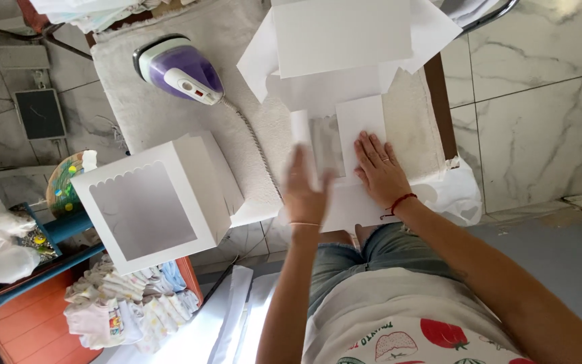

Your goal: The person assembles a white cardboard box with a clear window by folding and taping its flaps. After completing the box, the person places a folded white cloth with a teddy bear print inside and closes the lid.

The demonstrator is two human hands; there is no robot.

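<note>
Right hand (378,170): It lies flat on a white flat box card (360,121). The fingers are spread out and press down. The grip is open and wraps around nothing. A red string is on the wrist.
Left hand (304,192): It is up in the air, just beside the right hand. It looks blurry. The fingers look straight, so the grip looks open, with nothing in it.
Flat box card: It lies on the tabletop (170,108), which has a pale cloth over it. It is right in front of the person. It has a see-through window part near the left hand.
Made-up box (153,202): White, with a big window. It stands at the tabletop edge, well apart from the hands.
Iron (180,69): Purple and white. It sits on the cloth, and its cord runs toward the hands.
White sheets (345,40): A pile lies past the flat card.
</note>
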